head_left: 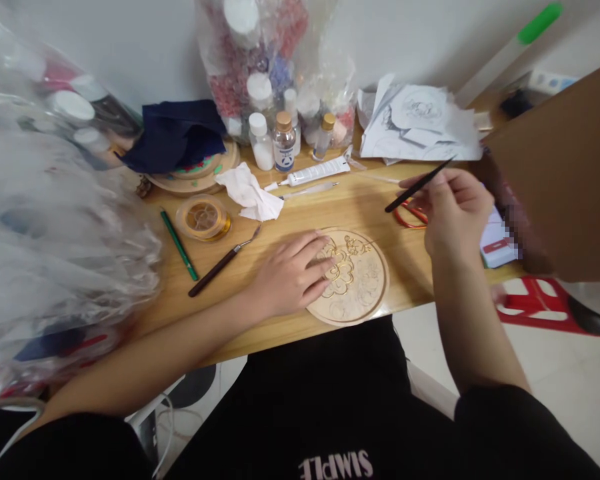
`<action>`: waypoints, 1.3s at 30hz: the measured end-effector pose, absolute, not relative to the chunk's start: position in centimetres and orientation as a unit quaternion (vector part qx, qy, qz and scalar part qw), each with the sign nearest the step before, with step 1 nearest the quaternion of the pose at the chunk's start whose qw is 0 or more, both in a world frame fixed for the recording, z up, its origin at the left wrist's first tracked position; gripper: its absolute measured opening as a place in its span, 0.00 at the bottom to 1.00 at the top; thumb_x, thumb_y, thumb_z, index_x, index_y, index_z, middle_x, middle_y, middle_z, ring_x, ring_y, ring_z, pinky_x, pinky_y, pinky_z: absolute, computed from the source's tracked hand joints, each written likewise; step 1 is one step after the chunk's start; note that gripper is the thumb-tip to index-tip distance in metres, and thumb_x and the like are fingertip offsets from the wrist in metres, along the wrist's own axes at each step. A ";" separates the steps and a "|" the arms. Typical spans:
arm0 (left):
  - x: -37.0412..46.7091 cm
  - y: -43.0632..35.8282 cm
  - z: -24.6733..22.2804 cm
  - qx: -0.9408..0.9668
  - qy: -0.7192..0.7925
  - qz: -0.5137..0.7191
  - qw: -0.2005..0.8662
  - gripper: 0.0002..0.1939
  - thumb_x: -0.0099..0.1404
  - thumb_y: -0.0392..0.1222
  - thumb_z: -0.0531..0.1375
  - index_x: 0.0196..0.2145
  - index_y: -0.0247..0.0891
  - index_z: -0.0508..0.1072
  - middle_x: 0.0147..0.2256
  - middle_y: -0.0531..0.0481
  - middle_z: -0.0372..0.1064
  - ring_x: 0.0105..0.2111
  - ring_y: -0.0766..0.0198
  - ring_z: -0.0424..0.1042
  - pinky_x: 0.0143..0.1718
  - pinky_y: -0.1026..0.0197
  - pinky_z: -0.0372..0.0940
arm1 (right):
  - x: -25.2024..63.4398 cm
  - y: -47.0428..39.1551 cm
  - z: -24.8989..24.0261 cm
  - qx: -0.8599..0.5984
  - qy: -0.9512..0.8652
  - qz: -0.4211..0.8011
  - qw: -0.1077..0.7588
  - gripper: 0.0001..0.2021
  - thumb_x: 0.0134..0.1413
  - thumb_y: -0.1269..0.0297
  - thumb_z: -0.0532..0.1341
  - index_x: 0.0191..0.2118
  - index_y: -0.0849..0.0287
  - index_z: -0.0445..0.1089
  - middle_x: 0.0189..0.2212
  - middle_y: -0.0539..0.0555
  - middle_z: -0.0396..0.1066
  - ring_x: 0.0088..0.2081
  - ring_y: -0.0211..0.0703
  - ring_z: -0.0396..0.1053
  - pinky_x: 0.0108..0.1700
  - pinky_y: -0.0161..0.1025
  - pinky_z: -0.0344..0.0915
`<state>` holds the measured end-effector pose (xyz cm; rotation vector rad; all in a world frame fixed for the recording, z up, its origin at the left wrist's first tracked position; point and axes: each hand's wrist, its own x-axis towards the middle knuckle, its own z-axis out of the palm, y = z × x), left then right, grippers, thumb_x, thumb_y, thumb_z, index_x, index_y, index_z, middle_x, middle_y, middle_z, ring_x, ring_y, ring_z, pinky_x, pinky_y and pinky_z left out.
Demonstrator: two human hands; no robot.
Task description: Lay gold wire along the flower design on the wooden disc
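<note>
My left hand (295, 273) lies flat on the left part of a round wooden disc (353, 313), fingers stretched out. Raised gold wire outlines (341, 275) form a cloud-like shape and a smaller figure on the disc; fainter drawn lines show on its lower right. My right hand (455, 207) is raised to the right of the disc, its fingers closed around a slim black pair of tweezers (413, 191), held slantwise. Below that hand, partly hidden, are orange-red scissor handles (410, 217) on the table.
Left of the disc lie a spatula tool (220, 267), a green pencil (179, 243) and a gold wire spool (203, 219). Behind are crumpled tissue (254, 190), a white tube (317, 171), small bottles (284, 143) and printed sheets (420, 123). A cardboard box (565, 173) stands right.
</note>
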<state>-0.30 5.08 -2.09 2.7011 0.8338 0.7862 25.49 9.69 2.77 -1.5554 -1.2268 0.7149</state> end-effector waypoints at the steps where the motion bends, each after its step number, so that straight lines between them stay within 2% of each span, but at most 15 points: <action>1: -0.3 5.1 -2.1 0.916 0.281 0.268 0.103 0.14 0.69 0.42 0.58 0.47 0.34 0.78 0.55 0.35 0.70 0.58 0.44 0.67 0.51 0.41 0.70 | 25.3 9.6 3.1 -0.642 -0.487 0.308 0.506 0.06 0.59 0.58 0.57 0.35 0.53 0.63 0.33 0.55 0.75 0.32 0.39 0.71 0.35 0.40 0.67; 3: -0.3 5.1 -2.0 0.915 0.278 0.274 0.100 0.13 0.68 0.42 0.59 0.46 0.33 0.78 0.54 0.34 0.71 0.57 0.44 0.68 0.51 0.41 0.70 | 24.8 9.2 3.7 -0.652 -0.444 0.280 0.547 0.05 0.57 0.62 0.56 0.38 0.51 0.58 0.25 0.51 0.70 0.28 0.39 0.69 0.29 0.38 0.64; 6: -0.3 5.1 -2.0 0.916 0.278 0.271 0.097 0.13 0.68 0.42 0.59 0.46 0.33 0.78 0.54 0.34 0.71 0.57 0.43 0.68 0.51 0.41 0.70 | 24.1 8.3 4.6 -0.635 -0.435 0.275 0.576 0.12 0.52 0.66 0.57 0.42 0.50 0.55 0.21 0.45 0.64 0.23 0.38 0.66 0.24 0.37 0.58; 10: -0.4 5.1 -1.9 0.921 0.278 0.256 0.097 0.14 0.69 0.43 0.58 0.47 0.34 0.77 0.55 0.34 0.70 0.58 0.43 0.67 0.52 0.41 0.69 | 23.6 6.7 5.5 -0.584 -0.417 0.370 0.590 0.10 0.45 0.70 0.59 0.35 0.52 0.62 0.18 0.45 0.62 0.17 0.34 0.56 0.17 0.35 0.46; 14: -0.5 5.2 -2.0 0.922 0.277 0.248 0.105 0.14 0.70 0.43 0.57 0.48 0.34 0.76 0.55 0.34 0.69 0.59 0.44 0.66 0.54 0.42 0.68 | 23.0 5.4 5.5 -0.552 -0.417 0.458 0.558 0.05 0.47 0.68 0.62 0.31 0.53 0.65 0.19 0.47 0.65 0.13 0.31 0.51 0.13 0.33 0.37; 16: -0.4 5.2 -2.0 0.923 0.276 0.247 0.106 0.14 0.70 0.43 0.57 0.48 0.34 0.76 0.56 0.34 0.69 0.60 0.44 0.65 0.54 0.42 0.68 | 22.8 4.9 5.2 -0.540 -0.427 0.489 0.535 0.03 0.50 0.67 0.62 0.32 0.53 0.67 0.20 0.47 0.66 0.13 0.30 0.51 0.13 0.32 0.39; 18: -0.4 5.3 -2.0 0.922 0.272 0.256 0.099 0.14 0.70 0.43 0.57 0.47 0.33 0.76 0.55 0.34 0.69 0.59 0.42 0.66 0.52 0.42 0.69 | 22.8 4.8 4.7 -0.531 -0.436 0.522 0.506 0.02 0.53 0.64 0.61 0.35 0.52 0.70 0.23 0.48 0.68 0.15 0.32 0.55 0.15 0.33 0.46; 21: -0.3 5.3 -1.8 0.923 0.268 0.259 0.094 0.13 0.69 0.42 0.58 0.47 0.32 0.76 0.55 0.32 0.69 0.58 0.40 0.67 0.51 0.41 0.71 | 23.2 4.7 3.9 -0.485 -0.463 0.568 0.477 0.12 0.54 0.54 0.61 0.41 0.51 0.73 0.28 0.52 0.70 0.24 0.40 0.65 0.23 0.39 0.61; 24: -0.2 5.3 -1.6 0.923 0.274 0.249 0.108 0.14 0.69 0.41 0.59 0.47 0.32 0.75 0.55 0.33 0.69 0.58 0.40 0.67 0.50 0.41 0.71 | 23.9 4.1 3.4 -0.450 -0.504 0.563 0.476 0.19 0.54 0.46 0.62 0.46 0.51 0.75 0.30 0.54 0.71 0.29 0.43 0.67 0.27 0.42 0.65; 27: -0.2 5.3 -1.5 0.920 0.280 0.247 0.121 0.14 0.68 0.41 0.59 0.48 0.31 0.75 0.56 0.33 0.69 0.59 0.40 0.67 0.51 0.41 0.71 | 24.4 3.1 3.4 -0.541 -0.554 0.448 0.447 0.08 0.55 0.57 0.66 0.41 0.48 0.77 0.32 0.51 0.74 0.30 0.43 0.70 0.29 0.41 0.67; 29: -0.2 5.3 -1.5 0.919 0.282 0.242 0.128 0.14 0.68 0.41 0.59 0.48 0.31 0.75 0.56 0.33 0.69 0.59 0.41 0.66 0.52 0.41 0.70 | 24.5 2.5 3.8 -0.606 -0.601 0.360 0.376 0.02 0.56 0.62 0.66 0.36 0.49 0.76 0.33 0.50 0.76 0.33 0.42 0.73 0.31 0.39 0.69; 33: -0.2 5.3 -1.5 0.918 0.284 0.240 0.135 0.15 0.68 0.40 0.59 0.49 0.30 0.75 0.56 0.32 0.69 0.59 0.41 0.66 0.52 0.40 0.70 | 24.4 2.2 4.5 -0.605 -0.701 0.311 0.215 0.04 0.58 0.64 0.63 0.37 0.54 0.76 0.32 0.51 0.78 0.32 0.40 0.74 0.30 0.36 0.70; 39: -0.2 5.3 -1.5 0.917 0.288 0.237 0.140 0.14 0.69 0.41 0.59 0.48 0.31 0.75 0.56 0.33 0.68 0.60 0.42 0.65 0.53 0.41 0.70 | 24.5 2.7 4.8 -0.595 -0.712 0.327 0.178 0.06 0.60 0.62 0.62 0.39 0.55 0.76 0.35 0.51 0.79 0.33 0.39 0.75 0.31 0.34 0.70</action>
